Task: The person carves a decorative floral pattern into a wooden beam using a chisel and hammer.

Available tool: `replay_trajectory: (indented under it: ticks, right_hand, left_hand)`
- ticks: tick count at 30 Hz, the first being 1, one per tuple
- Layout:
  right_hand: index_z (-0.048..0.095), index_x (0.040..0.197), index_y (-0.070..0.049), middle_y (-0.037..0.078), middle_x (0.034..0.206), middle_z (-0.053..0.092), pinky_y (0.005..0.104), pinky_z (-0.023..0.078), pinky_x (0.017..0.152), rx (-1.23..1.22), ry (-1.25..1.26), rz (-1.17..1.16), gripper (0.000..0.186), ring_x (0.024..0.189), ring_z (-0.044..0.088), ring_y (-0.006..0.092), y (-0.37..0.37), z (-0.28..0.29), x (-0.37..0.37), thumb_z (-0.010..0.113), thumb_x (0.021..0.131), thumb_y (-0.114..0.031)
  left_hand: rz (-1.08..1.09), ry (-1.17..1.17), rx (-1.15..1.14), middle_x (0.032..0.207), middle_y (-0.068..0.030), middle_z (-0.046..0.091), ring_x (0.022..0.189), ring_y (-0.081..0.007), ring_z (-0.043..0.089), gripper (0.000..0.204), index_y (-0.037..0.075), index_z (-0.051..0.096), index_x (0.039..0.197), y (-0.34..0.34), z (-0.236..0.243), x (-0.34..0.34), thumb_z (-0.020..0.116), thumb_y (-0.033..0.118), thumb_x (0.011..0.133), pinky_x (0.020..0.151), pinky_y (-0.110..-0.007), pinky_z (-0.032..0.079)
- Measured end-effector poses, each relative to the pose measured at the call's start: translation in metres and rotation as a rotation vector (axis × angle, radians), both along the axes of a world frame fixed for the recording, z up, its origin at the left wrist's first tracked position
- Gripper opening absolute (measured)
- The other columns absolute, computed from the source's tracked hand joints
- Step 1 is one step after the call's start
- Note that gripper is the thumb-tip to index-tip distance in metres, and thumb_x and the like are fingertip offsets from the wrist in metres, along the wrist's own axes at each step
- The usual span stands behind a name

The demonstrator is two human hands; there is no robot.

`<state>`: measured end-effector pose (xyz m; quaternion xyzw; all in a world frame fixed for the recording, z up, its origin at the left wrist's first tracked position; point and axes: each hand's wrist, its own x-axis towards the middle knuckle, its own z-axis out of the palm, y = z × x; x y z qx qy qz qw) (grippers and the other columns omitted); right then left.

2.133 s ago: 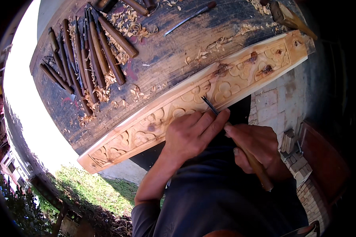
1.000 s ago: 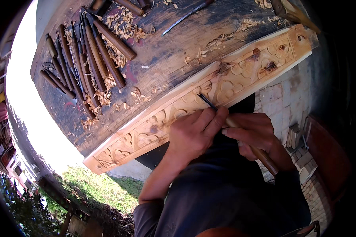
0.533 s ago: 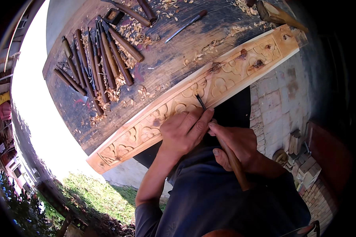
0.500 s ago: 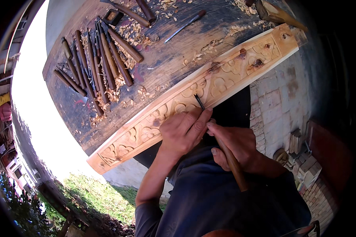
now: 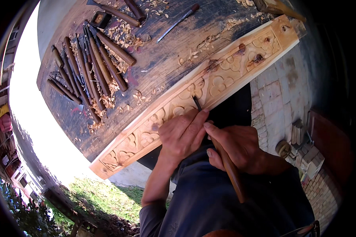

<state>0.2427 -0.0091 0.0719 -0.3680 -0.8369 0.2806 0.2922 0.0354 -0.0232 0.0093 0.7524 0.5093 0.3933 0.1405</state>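
Note:
A long pale board (image 5: 228, 91) carved with flower shapes lies along the bench's near edge. A gouge, with dark steel blade and brown wooden handle (image 5: 230, 170), has its tip on a carved flower at mid-board. My left hand (image 5: 178, 136) rests over the board's near edge, fingers closed round the gouge's blade near the handle. My right hand (image 5: 239, 147), below and to the right, grips the handle, thumb laid along it, the handle's end angled down toward my body.
The worn bench (image 5: 158, 67) holds several gouges (image 5: 114, 49) among shavings, a small dark box (image 5: 100, 19), a thin chisel (image 5: 177, 24) and a wooden mallet (image 5: 269, 6) at far right. Grass (image 5: 87, 193) and a paved floor (image 5: 273, 98) with stacked bricks (image 5: 308, 162) lie below.
The view has shifted slightly. Both hands keep hold of the gouge, whose tip stays around the same carved flower; my right hand has moved a little, changing the handle's angle.

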Motion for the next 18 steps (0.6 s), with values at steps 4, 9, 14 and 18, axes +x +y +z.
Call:
replay_trajectory:
  ticks: [4,9,14,18]
  right_hand:
    - [0.073,0.127,0.011,0.007,0.075,0.071,0.0330,0.056,0.055,0.050,-0.015,-0.038,0.049,0.057,0.069,0.0197,0.009,0.006,-0.010,0.088,0.091,-0.018]
    - [0.073,0.132,0.010,0.008,0.077,0.071,0.0373,0.057,0.057,-0.040,-0.083,-0.031,0.048,0.060,0.070,0.0234,0.016,0.024,-0.014,0.084,0.092,-0.015]
    - [0.075,0.122,0.008,0.008,0.074,0.069,0.0385,0.056,0.055,-0.079,-0.168,-0.012,0.037,0.058,0.068,0.0238,0.025,0.035,-0.025,0.079,0.090,-0.010]
    - [0.073,0.120,0.009,0.004,0.066,0.062,0.0336,0.052,0.053,0.066,-0.126,-0.075,0.036,0.052,0.064,0.0188,0.014,0.017,-0.032,0.078,0.097,-0.018]
  left_hand:
    - [0.005,-0.035,-0.013,0.106,-0.0100,0.079,0.080,-0.0227,0.077,0.043,0.005,0.087,0.128,0.003,0.002,-0.001,0.092,0.010,0.085,0.068,-0.036,0.060]
    - [0.030,-0.105,-0.039,0.107,-0.0113,0.080,0.081,-0.0239,0.078,0.041,0.004,0.087,0.127,0.004,0.003,-0.001,0.091,0.009,0.086,0.069,-0.036,0.061]
    - [0.034,-0.202,-0.057,0.105,-0.0122,0.081,0.080,-0.0247,0.079,0.036,0.003,0.087,0.123,0.005,-0.003,-0.001,0.090,0.009,0.088,0.067,-0.036,0.061]
    - [0.034,-0.223,-0.063,0.103,-0.0128,0.082,0.081,-0.0254,0.080,0.030,0.001,0.086,0.119,0.006,-0.004,0.000,0.089,0.008,0.090,0.067,-0.036,0.062]
